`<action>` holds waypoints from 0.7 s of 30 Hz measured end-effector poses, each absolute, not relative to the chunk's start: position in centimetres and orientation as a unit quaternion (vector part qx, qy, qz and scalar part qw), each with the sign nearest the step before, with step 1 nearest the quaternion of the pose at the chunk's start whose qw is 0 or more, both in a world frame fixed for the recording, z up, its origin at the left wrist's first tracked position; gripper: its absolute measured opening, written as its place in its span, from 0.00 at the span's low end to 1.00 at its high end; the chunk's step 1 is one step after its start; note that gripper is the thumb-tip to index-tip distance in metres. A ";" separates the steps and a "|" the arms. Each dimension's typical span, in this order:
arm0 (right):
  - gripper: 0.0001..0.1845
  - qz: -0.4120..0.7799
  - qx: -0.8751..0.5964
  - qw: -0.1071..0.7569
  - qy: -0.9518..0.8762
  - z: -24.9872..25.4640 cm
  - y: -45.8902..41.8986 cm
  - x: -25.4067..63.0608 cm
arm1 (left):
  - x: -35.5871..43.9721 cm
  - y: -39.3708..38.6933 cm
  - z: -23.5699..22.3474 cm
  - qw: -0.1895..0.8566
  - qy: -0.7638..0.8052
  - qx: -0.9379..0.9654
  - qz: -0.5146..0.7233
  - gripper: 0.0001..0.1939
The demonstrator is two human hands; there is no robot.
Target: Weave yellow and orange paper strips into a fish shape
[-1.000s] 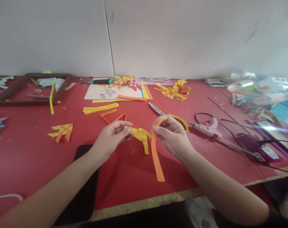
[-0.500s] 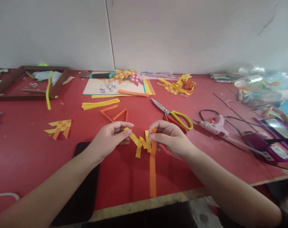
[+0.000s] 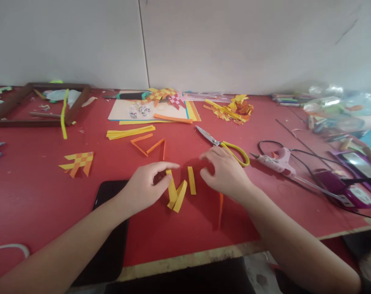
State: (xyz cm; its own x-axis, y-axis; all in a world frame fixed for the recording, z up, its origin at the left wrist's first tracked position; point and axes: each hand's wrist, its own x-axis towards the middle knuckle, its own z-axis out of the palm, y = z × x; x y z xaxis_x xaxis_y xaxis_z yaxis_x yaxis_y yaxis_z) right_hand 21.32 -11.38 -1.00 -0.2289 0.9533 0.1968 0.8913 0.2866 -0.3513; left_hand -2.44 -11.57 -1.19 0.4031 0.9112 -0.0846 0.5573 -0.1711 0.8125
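My left hand (image 3: 145, 185) pinches the top end of a folded yellow paper strip (image 3: 176, 194), whose zigzag folds rest on the red table (image 3: 35, 192). Another yellow segment (image 3: 191, 180) stands between my hands. My right hand (image 3: 226, 173) hovers just right of it, fingers loosely curled, thumb and forefinger apart. An orange paper strip (image 3: 220, 210) runs edge-on from under the heel of that hand toward the table's front edge; I cannot tell whether the hand touches it. Yellow-handled scissors (image 3: 225, 145) lie right behind my right hand.
A pink glue gun (image 3: 276, 160) with black cables lies to the right. Bent orange strips (image 3: 151, 146), yellow strips (image 3: 130, 132), a woven paper fish (image 3: 78, 161), a scrap pile (image 3: 234, 109) and card sheets (image 3: 151, 112) lie behind. A wooden frame (image 3: 35, 104) sits far left. A black pad (image 3: 108, 228) lies under my left forearm.
Both hands have dropped to the table. My right thumb and forefinger have opened off the orange strip, which now lies lower under that hand. The yellow strip has folded down onto the table.
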 end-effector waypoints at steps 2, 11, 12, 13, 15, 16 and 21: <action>0.09 0.062 -0.550 0.247 -0.795 -1.3 -11.4 21.2 | -2.5 -11.7 -1.3 0.389 0.504 0.742 0.209 0.20; 0.10 0.159 -0.447 0.204 -0.856 -1.8 -13.0 19.1 | -2.4 -11.8 -1.7 0.265 0.499 0.808 0.164 0.19; 0.08 0.164 -0.447 0.197 -0.857 -1.9 -13.0 19.1 | -2.3 -11.8 -1.9 0.244 0.488 0.821 0.170 0.19; 0.07 0.166 -0.450 0.194 -0.856 -2.0 -13.0 19.1 | -2.2 -11.8 -2.1 0.216 0.475 0.834 0.180 0.19; 0.05 0.163 -0.456 0.196 -0.853 -2.1 -12.9 19.1 | -2.1 -11.8 -2.4 0.153 0.453 0.855 0.200 0.19; 0.04 0.158 -0.456 0.198 -0.853 -2.1 -12.9 19.2 | -2.1 -11.9 -2.4 0.124 0.447 0.862 0.206 0.19; 0.05 0.137 -0.441 0.206 -0.862 -1.9 -13.0 19.2 | -2.2 -13.1 -1.4 0.051 0.449 0.872 0.189 0.13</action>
